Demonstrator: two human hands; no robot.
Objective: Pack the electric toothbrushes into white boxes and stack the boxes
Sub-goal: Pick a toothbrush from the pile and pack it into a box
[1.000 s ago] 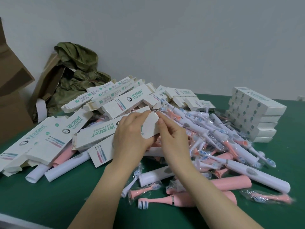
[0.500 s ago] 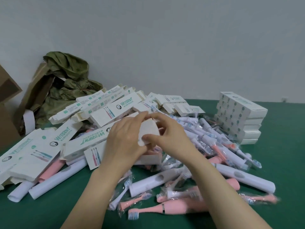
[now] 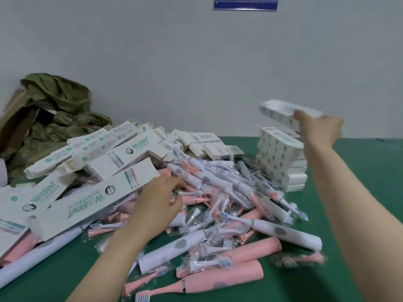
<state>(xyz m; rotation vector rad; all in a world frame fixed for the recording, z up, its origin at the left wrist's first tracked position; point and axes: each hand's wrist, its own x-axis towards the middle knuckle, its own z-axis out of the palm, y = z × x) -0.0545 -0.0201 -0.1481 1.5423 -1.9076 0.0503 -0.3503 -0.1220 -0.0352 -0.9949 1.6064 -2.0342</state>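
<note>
My right hand (image 3: pixel 318 131) is stretched out, and its fingers (image 3: pixel 299 117) grip one end of a small white cardboard box with pale green dots (image 3: pixel 281 111). The box is in the air, roughly level and blurred. Directly below those fingers is the neat stack of matching white dotted boxes (image 3: pixel 281 160), which stands on the green surface (image 3: pixel 383 166). The held box is clear of the stack's top.

My left hand (image 3: pixel 157 203) is low over the loose heap of pink and white electric toothbrushes in clear wrappers (image 3: pixel 218 192). Its fingers (image 3: pixel 174 185) are loosely bent and relaxed, holding nothing that I can see, with the tips just above the pink handles. Just beside that hand, on the outer side, a long flat white printed carton (image 3: pixel 93 203) lies slanted across the heap. Beyond the fingertips is a jumble of similar long white printed cartons (image 3: pixel 122 149), and further left of that a crumpled olive-green bag (image 3: pixel 58 105) sits against the wall.
</note>
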